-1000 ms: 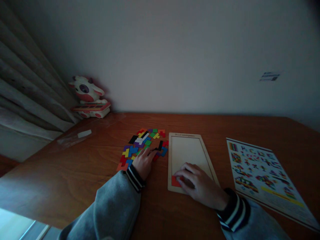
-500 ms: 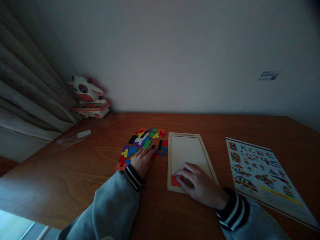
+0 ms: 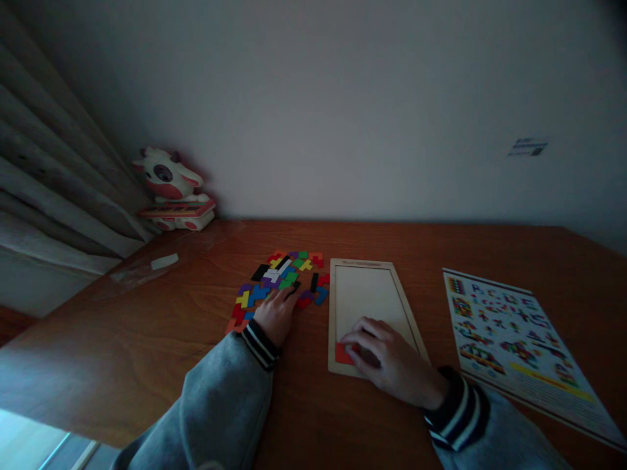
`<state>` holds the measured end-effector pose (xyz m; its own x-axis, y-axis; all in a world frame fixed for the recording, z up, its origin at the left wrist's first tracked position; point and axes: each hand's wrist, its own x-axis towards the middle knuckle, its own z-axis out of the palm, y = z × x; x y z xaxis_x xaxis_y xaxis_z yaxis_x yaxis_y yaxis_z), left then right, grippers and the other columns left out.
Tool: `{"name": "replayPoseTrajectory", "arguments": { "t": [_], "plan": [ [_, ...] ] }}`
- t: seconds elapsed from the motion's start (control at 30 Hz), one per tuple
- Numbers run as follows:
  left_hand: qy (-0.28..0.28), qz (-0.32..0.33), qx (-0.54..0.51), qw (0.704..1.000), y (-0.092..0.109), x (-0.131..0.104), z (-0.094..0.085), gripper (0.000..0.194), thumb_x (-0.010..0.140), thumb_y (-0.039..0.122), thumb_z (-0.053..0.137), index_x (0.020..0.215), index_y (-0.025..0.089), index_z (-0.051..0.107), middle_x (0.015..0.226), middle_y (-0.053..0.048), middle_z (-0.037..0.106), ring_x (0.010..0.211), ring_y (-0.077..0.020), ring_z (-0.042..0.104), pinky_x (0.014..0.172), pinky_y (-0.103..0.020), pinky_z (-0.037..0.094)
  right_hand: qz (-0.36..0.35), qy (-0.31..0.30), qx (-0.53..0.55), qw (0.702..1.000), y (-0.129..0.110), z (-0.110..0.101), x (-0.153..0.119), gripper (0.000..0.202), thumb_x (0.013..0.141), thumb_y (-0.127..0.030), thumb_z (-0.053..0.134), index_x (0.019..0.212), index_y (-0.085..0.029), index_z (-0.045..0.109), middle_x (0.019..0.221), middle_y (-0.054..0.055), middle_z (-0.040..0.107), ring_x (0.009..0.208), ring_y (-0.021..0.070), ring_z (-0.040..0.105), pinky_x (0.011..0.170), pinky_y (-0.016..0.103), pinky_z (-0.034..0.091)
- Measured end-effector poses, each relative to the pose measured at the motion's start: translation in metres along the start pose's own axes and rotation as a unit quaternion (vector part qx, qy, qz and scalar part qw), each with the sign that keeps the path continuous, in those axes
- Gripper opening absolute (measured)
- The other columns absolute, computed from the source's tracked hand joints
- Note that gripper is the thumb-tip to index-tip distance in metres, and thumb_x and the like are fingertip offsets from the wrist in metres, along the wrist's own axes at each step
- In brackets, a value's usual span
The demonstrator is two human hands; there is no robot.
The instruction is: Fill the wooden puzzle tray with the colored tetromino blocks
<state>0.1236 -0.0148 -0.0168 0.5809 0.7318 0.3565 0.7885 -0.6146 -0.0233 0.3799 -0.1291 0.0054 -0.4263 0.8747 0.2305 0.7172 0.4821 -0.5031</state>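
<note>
My left hand (image 3: 275, 315) is over the near side of the colourful puzzle pieces (image 3: 259, 294), its fingers closed on a small black puzzle piece (image 3: 296, 287). Part of that piece is hidden by the fingertips. To the right lies a pale wooden puzzle board (image 3: 369, 287) with a raised frame. My right hand (image 3: 386, 356) rests over its lower part, thumb and fingers closed on a red puzzle piece (image 3: 341, 354) in the near left corner. The fingers cover some of the red piece.
A printed pattern sheet (image 3: 522, 349) lies right of the board. At the back left stands a cow toy with a keyboard (image 3: 174, 189), beside a curtain (image 3: 59, 143). Clear plastic wrap with a white label (image 3: 164, 262) lies on the brown table (image 3: 161, 333).
My left hand has shifted slightly left, and the black piece at its fingertips has moved with it. My right hand has stayed on the red piece in the corner.
</note>
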Motion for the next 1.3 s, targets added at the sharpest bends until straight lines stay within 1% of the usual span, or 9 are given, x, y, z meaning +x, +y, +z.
{"name": "replayPoseTrajectory", "arguments": {
  "t": [0.17,0.43,0.57,0.73,0.87,0.97,1.07,1.17,1.3],
  "plan": [
    [0.040,-0.005,0.007,0.999,0.008,0.001,-0.003,0.021,0.095,0.027,0.054,0.104,0.021,0.072,0.113,-0.008,0.070,0.096,-0.0250,0.067,0.085,-0.040,0.059,0.002,0.004,0.001,1.000,0.000,0.001,0.000,0.019,0.091,-0.017,0.056,0.105,-0.025,0.067,0.098,0.004,0.063,0.090,0.0195,0.060,0.083,0.036,0.049],
    [0.066,0.013,-0.013,0.998,-0.001,0.001,-0.002,0.026,0.094,0.010,0.048,0.107,0.019,0.069,0.108,-0.008,0.070,0.090,-0.0203,0.069,0.077,-0.031,0.060,-0.001,0.007,0.007,1.000,0.002,0.002,-0.002,0.018,0.092,-0.018,0.056,0.105,-0.025,0.067,0.099,0.004,0.063,0.090,0.0191,0.059,0.083,0.036,0.049],
    [0.062,0.016,-0.035,0.997,-0.001,0.001,-0.003,0.026,0.094,0.009,0.046,0.106,0.019,0.067,0.108,-0.008,0.069,0.089,-0.0185,0.069,0.078,-0.029,0.060,0.001,0.007,0.006,1.000,0.002,0.003,-0.001,0.019,0.091,-0.017,0.057,0.105,-0.025,0.066,0.099,0.004,0.063,0.090,0.0192,0.059,0.083,0.036,0.049],
    [0.071,-0.001,-0.026,0.997,0.002,0.001,-0.004,0.036,0.095,0.008,0.041,0.126,0.017,0.058,0.116,-0.010,0.065,0.094,-0.0197,0.069,0.078,-0.029,0.061,0.001,0.003,0.006,1.000,0.000,0.001,0.000,0.018,0.092,-0.017,0.056,0.105,-0.024,0.066,0.099,0.004,0.063,0.091,0.0197,0.059,0.083,0.037,0.049],
    [0.073,-0.004,-0.035,0.997,0.001,0.001,-0.002,0.039,0.094,0.006,0.039,0.127,0.019,0.056,0.119,-0.011,0.063,0.092,-0.0189,0.070,0.072,-0.027,0.062,0.000,0.005,0.002,1.000,0.001,0.001,-0.001,0.018,0.092,-0.018,0.056,0.104,-0.024,0.066,0.099,0.005,0.063,0.090,0.0196,0.060,0.083,0.037,0.049],
    [0.083,0.021,-0.047,0.995,0.000,0.002,0.000,0.038,0.092,0.004,0.039,0.121,0.018,0.060,0.118,-0.012,0.063,0.090,-0.0184,0.070,0.073,-0.028,0.062,-0.001,0.006,0.000,1.000,0.001,0.002,-0.001,0.018,0.092,-0.018,0.056,0.105,-0.025,0.066,0.100,0.004,0.063,0.090,0.0197,0.060,0.084,0.037,0.050],
    [0.120,0.052,-0.079,0.988,0.003,0.003,-0.005,0.031,0.095,0.008,0.042,0.116,0.018,0.063,0.115,-0.012,0.064,0.091,-0.0185,0.069,0.079,-0.031,0.062,-0.005,0.002,-0.002,1.000,0.001,0.002,-0.001,0.019,0.092,-0.017,0.056,0.106,-0.026,0.065,0.100,0.004,0.063,0.090,0.0200,0.061,0.084,0.038,0.051],
    [0.143,0.124,-0.160,0.969,0.013,0.004,-0.014,0.030,0.097,0.010,0.044,0.120,0.019,0.061,0.117,-0.010,0.064,0.103,-0.0179,0.066,0.090,-0.031,0.059,-0.007,0.012,0.000,1.000,0.002,0.002,-0.001,0.026,0.091,-0.016,0.056,0.115,-0.025,0.061,0.104,0.006,0.064,0.094,0.0212,0.061,0.086,0.041,0.052],
    [0.126,0.242,-0.232,0.934,0.029,0.000,-0.025,0.033,0.098,0.009,0.044,0.127,0.018,0.057,0.119,-0.010,0.063,0.107,-0.0166,0.064,0.092,-0.028,0.057,-0.029,0.070,0.018,0.997,0.003,0.004,-0.002,0.041,0.089,-0.017,0.059,0.128,-0.021,0.050,0.117,0.011,0.060,0.108,0.0232,0.060,0.095,0.042,0.052]
  ]
}}
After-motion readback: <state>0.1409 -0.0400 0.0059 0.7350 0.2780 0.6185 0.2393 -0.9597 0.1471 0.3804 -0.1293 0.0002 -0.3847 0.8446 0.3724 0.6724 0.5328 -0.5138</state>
